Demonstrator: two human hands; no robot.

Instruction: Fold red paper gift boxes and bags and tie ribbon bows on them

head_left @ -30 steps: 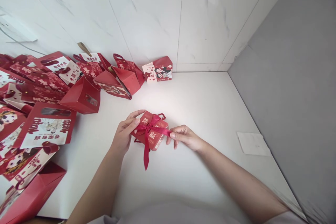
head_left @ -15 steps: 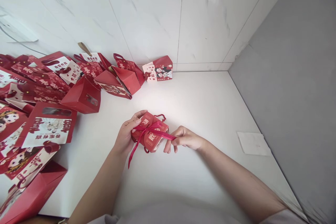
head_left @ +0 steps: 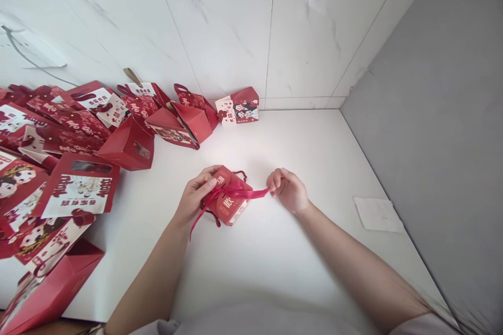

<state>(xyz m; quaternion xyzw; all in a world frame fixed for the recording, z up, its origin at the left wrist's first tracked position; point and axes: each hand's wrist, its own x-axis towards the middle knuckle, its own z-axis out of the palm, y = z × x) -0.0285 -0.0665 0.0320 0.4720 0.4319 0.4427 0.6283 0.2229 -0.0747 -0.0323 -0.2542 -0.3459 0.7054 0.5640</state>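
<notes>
Has drawn right hand (head_left: 288, 191) toward right edge of counter (head_left: 314, 152), leaving apparently just the tip of ribbon (head_left: 256, 193) in grip to pull, while clasping box (head_left: 228, 213) in left hand (head_left: 196, 193).

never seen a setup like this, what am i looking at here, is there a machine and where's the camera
There is no machine: these are a person's two bare hands. Every picture comes from one camera worn on the head, looking forward and down.

The left hand holds a small red cardboard box with pale printed lettering. A shiny crimson ribbon is tied across it. The right hand is at the ribbon's outstretched end; whether it grips is hard to tell.

On the smooth white tabletop, many printed red-and-white cardboard boxes crowd the left side, and a flat white rectangular sheet lies at the right.
</notes>
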